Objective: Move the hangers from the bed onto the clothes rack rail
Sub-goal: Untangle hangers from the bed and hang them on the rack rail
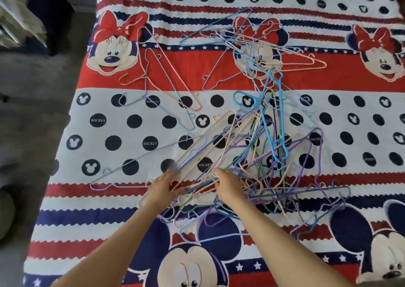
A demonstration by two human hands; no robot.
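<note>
Right, head view only. Bed (65,199) fills most of the frame, covered with a red, white and navy cartoon-mouse sheet. Hangers are all on it, in three groups.

Main tangle of hangers (258,162) sits centre to lower right: thin wire ones in purple, green, cream, pink and blue, overlapping heavily. One thicker blue plastic hanger (270,120) lies on top of the pile, hook toward the far side. Second, smaller cluster (252,50) lies farther up the bed, over a printed face. A few loose hangers (166,78) lie left of that, well apart from the main tangle. One light blue wire hanger (140,166) lies stretched out to the left of the hands.

Both arms reach in from the bottom edge. Left hand (163,187) is at the near-left edge of the tangle, fingers curled round cream and pink wires. Right hand (228,186) is just beside it, fingers bent down into the pile, pinching wires there; exactly which ones, cannot tell.

Grey floor (32,111) runs along the left of the bed.
</note>
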